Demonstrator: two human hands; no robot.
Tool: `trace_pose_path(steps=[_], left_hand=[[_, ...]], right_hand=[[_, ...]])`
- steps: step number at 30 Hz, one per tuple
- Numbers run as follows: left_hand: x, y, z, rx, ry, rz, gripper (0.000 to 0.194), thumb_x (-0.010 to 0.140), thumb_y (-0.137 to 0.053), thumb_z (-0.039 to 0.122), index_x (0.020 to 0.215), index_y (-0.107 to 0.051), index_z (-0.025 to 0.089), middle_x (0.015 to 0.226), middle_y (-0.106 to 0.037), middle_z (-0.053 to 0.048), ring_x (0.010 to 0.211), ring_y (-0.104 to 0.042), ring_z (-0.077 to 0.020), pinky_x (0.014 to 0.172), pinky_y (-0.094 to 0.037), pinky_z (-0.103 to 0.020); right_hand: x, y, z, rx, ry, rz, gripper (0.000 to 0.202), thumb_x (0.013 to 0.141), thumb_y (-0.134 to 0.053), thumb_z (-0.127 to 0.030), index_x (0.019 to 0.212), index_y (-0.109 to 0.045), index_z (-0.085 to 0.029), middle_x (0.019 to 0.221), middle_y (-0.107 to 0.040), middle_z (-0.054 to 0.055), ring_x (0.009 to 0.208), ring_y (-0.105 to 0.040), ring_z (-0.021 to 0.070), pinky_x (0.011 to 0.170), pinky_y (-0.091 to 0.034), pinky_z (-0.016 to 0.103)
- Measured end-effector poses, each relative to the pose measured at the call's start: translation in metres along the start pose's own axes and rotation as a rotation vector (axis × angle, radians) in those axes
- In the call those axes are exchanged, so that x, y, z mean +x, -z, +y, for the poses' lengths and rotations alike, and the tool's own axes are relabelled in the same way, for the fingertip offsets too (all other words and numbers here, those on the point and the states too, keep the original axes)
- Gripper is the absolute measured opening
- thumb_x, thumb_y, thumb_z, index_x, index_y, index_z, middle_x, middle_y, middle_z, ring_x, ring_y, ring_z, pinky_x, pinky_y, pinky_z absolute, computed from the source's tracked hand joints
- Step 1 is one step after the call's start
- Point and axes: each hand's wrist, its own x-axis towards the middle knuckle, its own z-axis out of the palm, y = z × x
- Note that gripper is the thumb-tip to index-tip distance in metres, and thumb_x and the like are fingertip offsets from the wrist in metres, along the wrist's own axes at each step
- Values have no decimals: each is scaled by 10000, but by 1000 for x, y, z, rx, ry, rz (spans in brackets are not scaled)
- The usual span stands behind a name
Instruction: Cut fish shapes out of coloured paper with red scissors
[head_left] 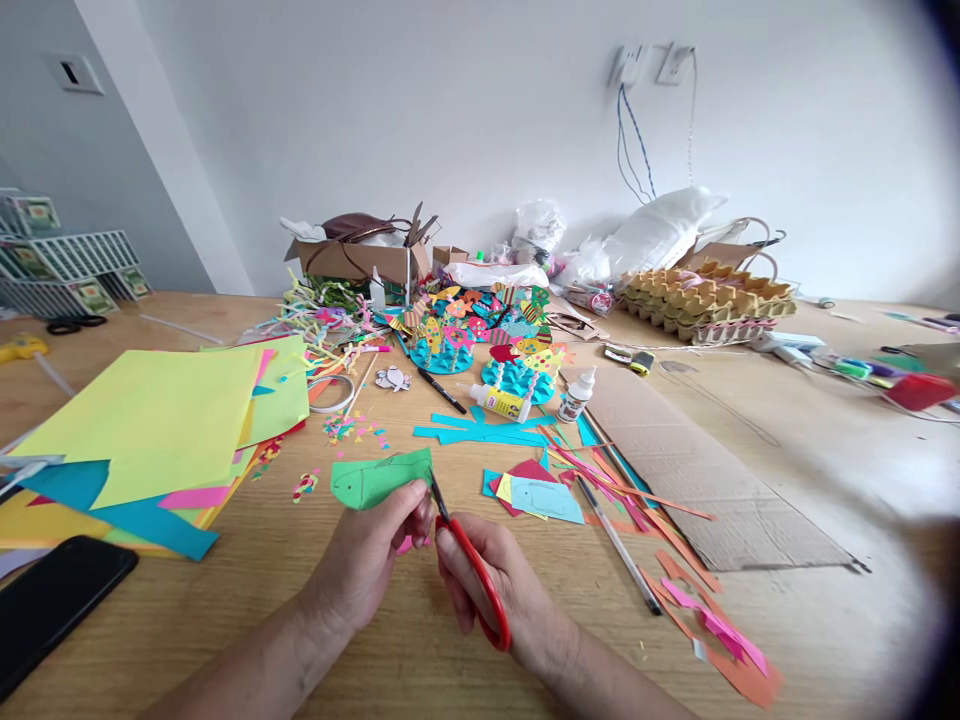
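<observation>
My left hand [375,550] pinches the lower right part of a green paper piece [379,478], which has a fish outline drawn on it in dark lines. My right hand [499,575] is closed on red-handled scissors [480,585]. Their dark blades point up and left, at the right end of the green paper. A bit of pink paper [412,544] shows beneath my left fingers. To the right of the hands, a light blue piece [540,499] with a drawn outline lies over red and yellow scraps.
Coloured sheets [150,420] and a black phone [64,610] are at left. Ahead stand glue bottles [576,397] and decorated blue egg-carton pieces [441,352]. On the right are a pen [619,545], paper strips [724,635], cardboard [690,470] and stacked egg trays [697,300].
</observation>
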Motion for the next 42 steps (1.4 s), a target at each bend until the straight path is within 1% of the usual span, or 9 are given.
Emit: trace_pose_path(steps=[8, 13, 18, 23, 30, 33, 37, 42], left_hand=[[1, 4, -1, 27, -3, -9, 259, 771, -534, 299, 554, -466, 175, 520, -455, 44, 519, -385, -104, 504, -303, -244], [0, 5, -3, 50, -11, -1, 266, 776, -531, 305, 552, -473, 174, 510, -460, 41, 511, -379, -104, 506, -301, -246], [-1, 5, -4, 52, -29, 9, 283, 782, -527, 300, 533, -480, 174, 512, -458, 40, 516, -386, -105, 511, -306, -244], [-2, 3, -6, 46, -43, 23, 275, 783, -529, 287, 533, -488, 179, 521, -474, 40, 529, -405, -108, 514, -315, -239], [-4, 6, -8, 70, -46, 15, 279, 791, -522, 284, 534, -496, 178, 525, -484, 38, 533, -413, -108, 525, -326, -237], [-3, 6, -7, 75, -44, 19, 274, 782, -524, 287, 533, -491, 178, 521, -479, 37, 528, -415, -111, 523, -327, -242], [-3, 5, -3, 95, -28, 21, 269, 770, -521, 301, 534, -480, 179, 526, -476, 34, 528, -411, -114, 522, -327, -246], [-1, 7, 2, 111, -7, 9, 272, 748, -534, 316, 523, -465, 180, 515, -458, 33, 517, -398, -116, 518, -325, -252]], right_hand=[[1, 0, 3, -22, 18, -7, 549, 738, -429, -711, 623, -427, -174, 425, -376, -69, 309, -349, 50, 297, -268, 151], [0, 0, 0, -53, 17, -9, 554, 738, -423, -715, 607, -409, -177, 409, -386, -63, 322, -362, 57, 317, -267, 154], [-2, 0, -3, -69, 49, -21, 516, 779, -434, -661, 622, -424, -170, 454, -425, -46, 371, -394, 65, 365, -297, 162], [-2, 1, -4, -95, 48, -24, 486, 799, -441, -629, 664, -459, -162, 476, -422, -47, 390, -394, 71, 371, -293, 165], [-2, 2, -5, -195, 77, -6, 490, 806, -429, -626, 618, -432, -173, 481, -405, -45, 411, -381, 77, 375, -283, 172], [-2, 3, -4, -226, 95, 6, 494, 807, -426, -624, 599, -411, -177, 486, -388, -45, 428, -363, 78, 383, -265, 177], [-2, 3, -3, -238, 75, -1, 476, 822, -425, -601, 601, -397, -181, 487, -383, -48, 433, -350, 77, 390, -256, 180], [-1, 5, -6, -294, 82, -13, 443, 847, -423, -554, 620, -431, -174, 488, -373, -47, 459, -330, 82, 415, -241, 187]])
